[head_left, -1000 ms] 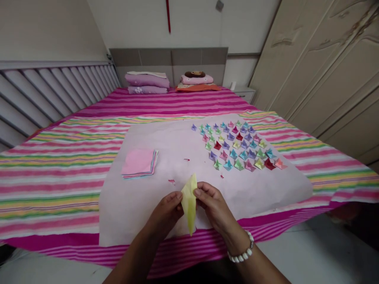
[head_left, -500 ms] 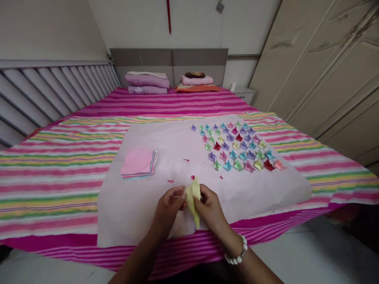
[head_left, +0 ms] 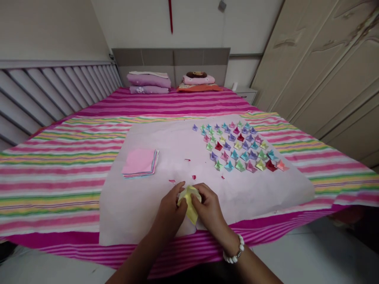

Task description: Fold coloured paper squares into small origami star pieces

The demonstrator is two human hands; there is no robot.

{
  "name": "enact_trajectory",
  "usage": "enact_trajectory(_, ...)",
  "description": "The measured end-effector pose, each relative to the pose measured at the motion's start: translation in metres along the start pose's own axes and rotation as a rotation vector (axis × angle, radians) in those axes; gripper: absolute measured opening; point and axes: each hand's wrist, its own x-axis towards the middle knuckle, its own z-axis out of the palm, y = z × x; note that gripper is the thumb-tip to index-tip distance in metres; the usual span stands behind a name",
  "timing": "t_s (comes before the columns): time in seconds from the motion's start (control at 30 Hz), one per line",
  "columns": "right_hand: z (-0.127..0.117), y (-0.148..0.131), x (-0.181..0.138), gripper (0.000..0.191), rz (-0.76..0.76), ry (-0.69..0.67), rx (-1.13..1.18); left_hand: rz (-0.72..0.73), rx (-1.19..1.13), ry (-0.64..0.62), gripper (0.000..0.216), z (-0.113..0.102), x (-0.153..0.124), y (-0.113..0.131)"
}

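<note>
A partly folded piece of yellow origami paper (head_left: 192,213) is held up between both hands near the front edge of the white sheet. My left hand (head_left: 171,207) grips its left side, with the thumb pressed on the front. My right hand (head_left: 209,203) pinches the right side, its thumb at the paper's middle; a white bead bracelet (head_left: 235,252) circles that wrist. Between the thumbs the paper looks spread open, with a point hanging downward. The fingers behind the paper are mostly hidden.
Several rows of small folded paper pieces (head_left: 244,155) in many colours stand on the white sheet (head_left: 160,138) at the right. A stack of square paper (head_left: 139,161), pink on top, lies at the left. Small red scraps (head_left: 194,177) lie beyond my hands. Folded bedding (head_left: 149,81) sits by the headboard.
The yellow paper has turned from a narrow, upright shape to a wider, opened one. My left hand has moved up against it, its thumb now on the front. The view has shifted slightly.
</note>
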Motion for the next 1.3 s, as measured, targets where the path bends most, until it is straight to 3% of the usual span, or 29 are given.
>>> enact_trajectory(0.17,-0.001,0.002,0.002,0.018,0.224,-0.012,0.265,-0.026,-0.112,0.036,0.042,-0.006,0.002,0.005)
enact_trajectory(0.33,-0.005,0.001,0.004,0.011,0.408,-0.002,0.489,-0.176,-0.41,-0.086,0.025,-0.01,0.003,0.005)
enact_trajectory(0.57,-0.015,0.001,0.006,0.03,0.344,-0.166,0.718,-0.264,-0.815,-0.25,0.023,-0.016,0.006,0.0)
enact_trajectory(0.73,-0.017,0.007,0.004,0.044,0.304,-0.237,0.654,-0.405,-0.972,-0.227,0.022,-0.018,0.008,0.004)
enact_trajectory(0.87,-0.013,0.009,0.005,0.03,0.325,-0.146,0.519,-0.431,-0.978,-0.231,0.035,-0.019,0.006,0.005)
enact_trajectory(1.0,-0.013,0.008,0.007,0.025,0.33,-0.092,0.455,-0.321,-0.751,-0.296,0.041,-0.022,0.002,0.0)
enact_trajectory(1.13,-0.011,0.005,0.005,0.026,0.35,-0.122,0.455,-0.161,-0.612,-0.253,0.039,-0.023,0.003,0.0)
enact_trajectory(1.3,-0.003,0.007,-0.001,0.027,0.37,-0.197,0.484,-0.133,-0.602,-0.141,0.029,-0.018,0.006,0.001)
